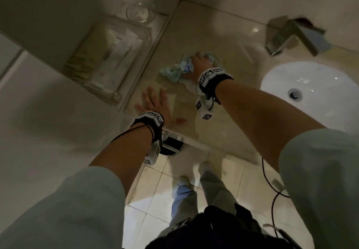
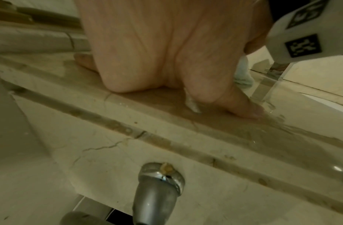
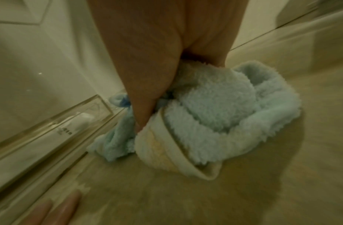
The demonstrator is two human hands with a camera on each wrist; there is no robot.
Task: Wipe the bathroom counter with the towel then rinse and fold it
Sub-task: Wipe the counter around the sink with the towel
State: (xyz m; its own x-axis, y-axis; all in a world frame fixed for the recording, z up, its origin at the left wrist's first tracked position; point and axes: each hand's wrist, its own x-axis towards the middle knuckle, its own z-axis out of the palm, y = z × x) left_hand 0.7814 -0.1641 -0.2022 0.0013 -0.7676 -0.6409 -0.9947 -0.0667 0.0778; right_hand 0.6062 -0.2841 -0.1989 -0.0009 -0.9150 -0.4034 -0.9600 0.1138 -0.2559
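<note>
A crumpled light-blue towel (image 1: 172, 70) with a cream hem lies bunched on the wet beige counter (image 1: 194, 34), near its back. My right hand (image 1: 196, 64) grips the towel from above. In the right wrist view the thumb of that hand (image 3: 157, 60) digs into the fluffy towel (image 3: 215, 109). My left hand (image 1: 153, 99) lies flat on the counter's front left part, fingers spread, holding nothing. The left wrist view shows its palm (image 2: 167, 53) pressed on the wet stone (image 2: 243, 129). The left fingertips (image 3: 66, 205) show at the bottom of the right wrist view.
A white sink basin (image 1: 310, 85) and a chrome faucet (image 1: 291, 34) are to the right. A clear box (image 1: 108, 58) of packets and a glass bowl (image 1: 140, 13) sit on the left ledge. A chrome fitting (image 2: 157, 190) sticks out below the counter's front edge.
</note>
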